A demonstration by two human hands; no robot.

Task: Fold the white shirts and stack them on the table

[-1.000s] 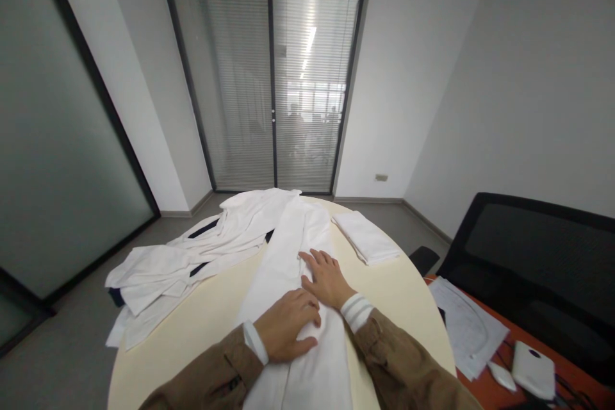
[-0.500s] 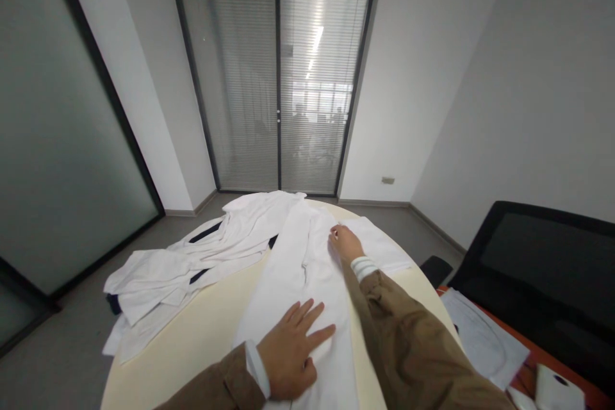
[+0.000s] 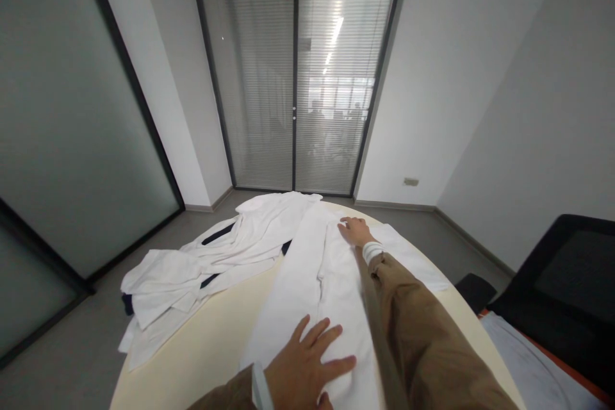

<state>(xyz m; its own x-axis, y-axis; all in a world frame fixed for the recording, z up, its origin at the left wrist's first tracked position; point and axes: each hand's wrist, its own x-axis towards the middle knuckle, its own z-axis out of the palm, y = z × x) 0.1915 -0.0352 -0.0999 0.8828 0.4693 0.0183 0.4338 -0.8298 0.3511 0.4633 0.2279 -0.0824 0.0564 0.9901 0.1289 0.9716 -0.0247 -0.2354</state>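
A long white garment [image 3: 298,282] lies down the middle of the round table, one side folded inward with its edge running lengthwise. My left hand [image 3: 305,365] rests spread on its near part, palm down. Farther off, my right hand [image 3: 356,230] lies palm down at the garment's upper right, fingers stretched out and touching the cloth; nothing shows in its grip. Beyond the right forearm, a flat white piece of cloth [image 3: 416,262] extends to the table's right edge. I cannot tell whether it belongs to the same garment.
Several white garments with dark navy parts lie in a loose pile [image 3: 177,275] on the left of the cream table [image 3: 192,359], overhanging its edge. A black chair [image 3: 567,282] stands at the right, beside a pale grey item [image 3: 533,365]. Behind is a glass door [image 3: 293,77] with blinds.
My right hand has opened from a pinch and lies flatter on the cloth. The folded side now lies smoother. My view has turned slightly left.
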